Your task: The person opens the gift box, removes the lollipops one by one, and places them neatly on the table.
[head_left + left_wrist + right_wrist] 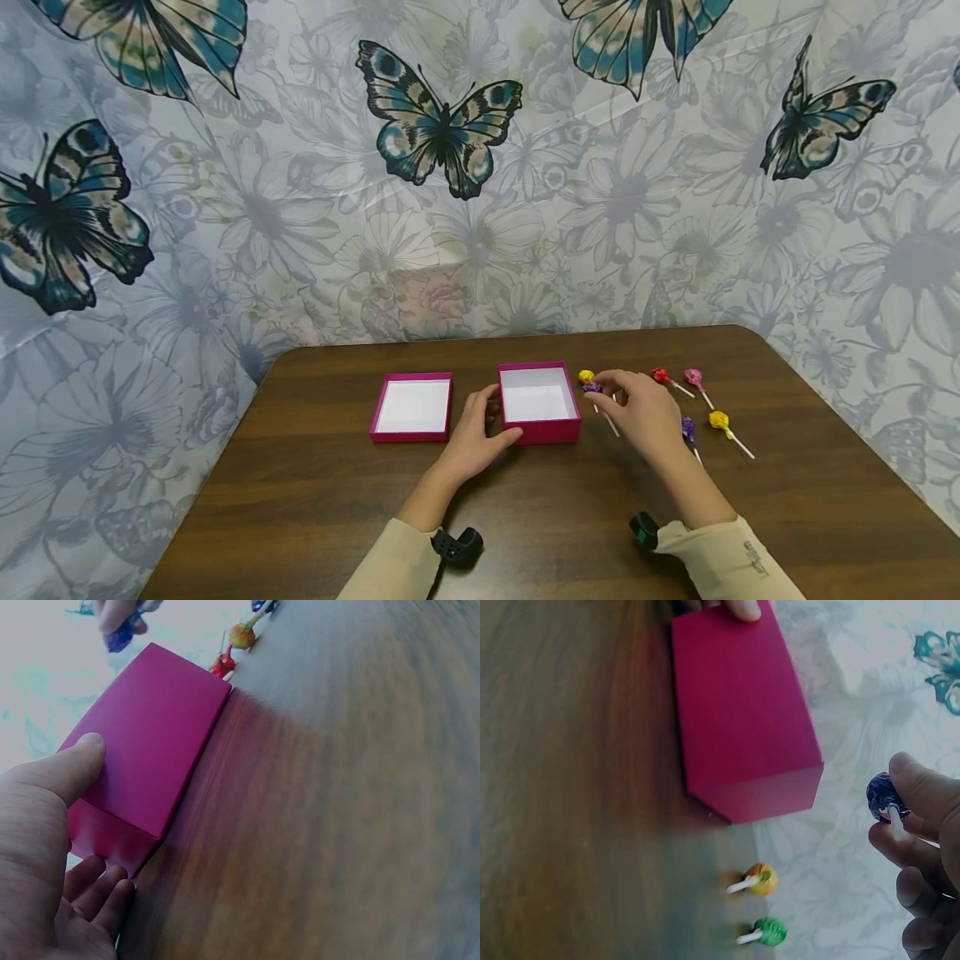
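Observation:
A magenta box [542, 432] with a white inside stands upright on the table, its top uncovered. My left hand [476, 442] grips its near left corner, the thumb on the front wall and the fingers by the left side. Just right of the box, my right hand [643, 415] pinches a purple-wrapped lollipop [880, 796] between thumb and fingers, raised above the tabletop. Beyond it lies a yellow lollipop [586, 377]. The right wrist view also shows a green lollipop [771, 931], hidden from the head view by my right hand.
A shallow magenta lid [410, 437], white side up, lies left of the box. Right of my right hand are a red lollipop [660, 375], a pink one [693, 377], a yellow one [718, 419] and another purple one [687, 428]. A butterfly-patterned cloth [480, 242] hangs behind the brown table [300, 500].

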A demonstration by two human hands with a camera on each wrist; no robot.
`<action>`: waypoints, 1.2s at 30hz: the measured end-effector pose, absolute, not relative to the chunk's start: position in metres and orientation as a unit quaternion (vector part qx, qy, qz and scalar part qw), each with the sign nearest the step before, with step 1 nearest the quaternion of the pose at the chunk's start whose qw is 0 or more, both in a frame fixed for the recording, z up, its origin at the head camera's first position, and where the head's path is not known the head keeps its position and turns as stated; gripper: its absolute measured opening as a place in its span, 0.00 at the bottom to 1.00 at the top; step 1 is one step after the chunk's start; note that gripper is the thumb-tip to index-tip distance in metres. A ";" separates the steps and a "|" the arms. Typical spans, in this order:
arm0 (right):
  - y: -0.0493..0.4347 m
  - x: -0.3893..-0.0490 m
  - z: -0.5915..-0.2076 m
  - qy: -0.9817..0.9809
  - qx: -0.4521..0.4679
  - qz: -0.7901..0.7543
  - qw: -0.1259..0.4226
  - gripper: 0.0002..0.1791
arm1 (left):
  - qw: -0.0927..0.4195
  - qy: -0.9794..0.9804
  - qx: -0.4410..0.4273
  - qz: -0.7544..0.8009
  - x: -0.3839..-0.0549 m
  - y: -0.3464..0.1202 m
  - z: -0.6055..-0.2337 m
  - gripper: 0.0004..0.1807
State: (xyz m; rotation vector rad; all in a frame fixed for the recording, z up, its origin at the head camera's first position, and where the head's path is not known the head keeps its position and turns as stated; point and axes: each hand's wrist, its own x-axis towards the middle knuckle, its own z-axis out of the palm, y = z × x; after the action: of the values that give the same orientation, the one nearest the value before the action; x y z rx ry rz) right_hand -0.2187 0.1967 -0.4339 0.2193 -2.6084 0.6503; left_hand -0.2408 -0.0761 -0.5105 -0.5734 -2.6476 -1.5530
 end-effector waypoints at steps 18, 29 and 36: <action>0.215 -0.217 -0.457 -0.973 0.034 0.179 0.142 0.16 | 0.001 -0.849 -0.178 -0.498 -0.242 -0.075 -0.510 0.45; 0.212 -0.219 -0.466 -0.983 0.039 0.139 0.117 0.14 | 0.006 -0.844 -0.179 -0.506 -0.242 -0.075 -0.511 0.44; 0.212 -0.219 -0.468 -0.986 0.037 0.121 0.105 0.15 | 0.008 -0.844 -0.180 -0.504 -0.242 -0.075 -0.510 0.44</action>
State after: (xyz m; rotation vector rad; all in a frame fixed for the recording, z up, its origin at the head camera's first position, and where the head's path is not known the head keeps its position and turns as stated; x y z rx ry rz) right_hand -0.2189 0.2123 -0.4679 0.1096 -2.9076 0.3554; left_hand -0.2417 -0.0751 -0.5101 -0.5616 -2.6396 -1.5769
